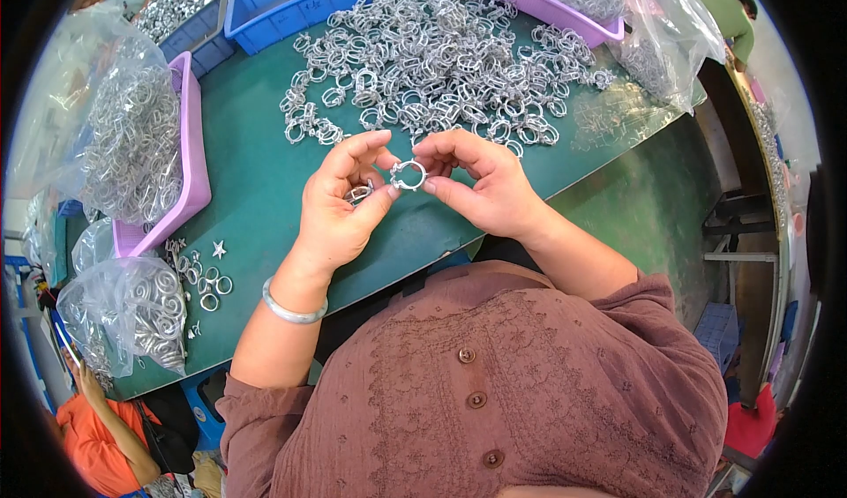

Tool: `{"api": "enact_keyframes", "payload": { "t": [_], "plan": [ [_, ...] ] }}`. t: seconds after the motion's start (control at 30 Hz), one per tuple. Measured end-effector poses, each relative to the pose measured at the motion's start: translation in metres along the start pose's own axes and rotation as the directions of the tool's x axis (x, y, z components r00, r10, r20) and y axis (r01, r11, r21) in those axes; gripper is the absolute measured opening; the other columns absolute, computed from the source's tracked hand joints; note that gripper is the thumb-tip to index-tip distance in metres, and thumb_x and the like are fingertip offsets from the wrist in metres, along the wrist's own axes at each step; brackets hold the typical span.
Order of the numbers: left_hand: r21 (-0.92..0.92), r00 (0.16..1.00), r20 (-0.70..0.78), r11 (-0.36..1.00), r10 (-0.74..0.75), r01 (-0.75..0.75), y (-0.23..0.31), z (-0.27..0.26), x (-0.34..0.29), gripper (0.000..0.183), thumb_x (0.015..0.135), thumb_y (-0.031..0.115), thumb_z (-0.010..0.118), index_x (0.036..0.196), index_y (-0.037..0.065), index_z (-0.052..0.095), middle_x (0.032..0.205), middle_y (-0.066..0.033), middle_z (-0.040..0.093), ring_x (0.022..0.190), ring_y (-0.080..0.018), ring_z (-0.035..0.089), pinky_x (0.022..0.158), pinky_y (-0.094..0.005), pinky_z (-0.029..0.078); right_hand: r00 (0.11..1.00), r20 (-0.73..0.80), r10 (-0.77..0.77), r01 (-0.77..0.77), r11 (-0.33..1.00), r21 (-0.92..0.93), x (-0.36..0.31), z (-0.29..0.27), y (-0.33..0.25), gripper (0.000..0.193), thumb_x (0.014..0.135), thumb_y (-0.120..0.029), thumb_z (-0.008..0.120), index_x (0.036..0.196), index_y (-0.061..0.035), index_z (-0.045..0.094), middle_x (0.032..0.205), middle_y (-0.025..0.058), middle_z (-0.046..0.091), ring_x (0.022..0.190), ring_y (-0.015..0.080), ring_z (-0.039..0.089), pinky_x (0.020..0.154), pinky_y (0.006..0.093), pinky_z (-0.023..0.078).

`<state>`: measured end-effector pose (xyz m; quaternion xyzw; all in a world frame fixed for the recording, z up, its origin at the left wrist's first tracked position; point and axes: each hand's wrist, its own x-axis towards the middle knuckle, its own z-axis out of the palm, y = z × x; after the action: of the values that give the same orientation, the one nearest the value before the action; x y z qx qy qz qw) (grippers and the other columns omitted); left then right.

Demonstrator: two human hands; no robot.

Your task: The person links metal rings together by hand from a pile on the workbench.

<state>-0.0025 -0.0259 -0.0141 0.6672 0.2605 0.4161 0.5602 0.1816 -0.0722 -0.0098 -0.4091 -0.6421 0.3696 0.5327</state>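
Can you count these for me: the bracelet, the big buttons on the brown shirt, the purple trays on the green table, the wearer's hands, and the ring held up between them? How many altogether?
Bracelet: 1
Buttons: 3
Purple trays: 2
Hands, left hand and right hand: 2
Metal ring held up between them: 1
Total: 9

Silver ring [396,174] over the table [265,216]
Left hand [335,200] and right hand [491,185] pinch it; ring heap [450,57] lies toward far edge.
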Motion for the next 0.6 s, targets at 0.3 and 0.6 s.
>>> {"api": "enact_keyframes", "payload": {
  "t": [0.3, 0.6],
  "plan": [
    [-0.039, 0.999, 0.022, 0.998, -0.037, 0.038, -0.002, -0.001, 0.0, 0.046, 0.074, -0.006, 0.059, 0.118, 0.005, 0.047, 0.096, -0.0032, 0.056, 0.074, -0.0041, 0.05, 0.059, -0.0167, 0.038, 1.0, 0.012, -0.026, 0.026, 0.998, -0.058, 0.001, 0.001, -0.003, 0.022, 0.074, 0.002, 0.062, 0.096, -0.0006, 0.058, 0.081, 0.004, 0.058, 0.071, 0.0097, 0.056, 0.064, 0.0234, 0.047],
    [-0.329, 0.95, 0.07, 0.891, -0.306, 0.311, 0.008, -0.006, 0.003, 0.04, 0.078, -0.002, 0.054, 0.118, 0.002, 0.048, 0.095, -0.0046, 0.054, 0.074, -0.0083, 0.051, 0.059, -0.0196, 0.042, 0.995, 0.03, -0.093, 0.097, 0.981, -0.169, 0.005, -0.004, -0.002, 0.02, 0.076, 0.002, 0.06, 0.096, 0.0, 0.059, 0.084, 0.0074, 0.06, 0.073, 0.0138, 0.058, 0.064, 0.0253, 0.047]
  ]
}}
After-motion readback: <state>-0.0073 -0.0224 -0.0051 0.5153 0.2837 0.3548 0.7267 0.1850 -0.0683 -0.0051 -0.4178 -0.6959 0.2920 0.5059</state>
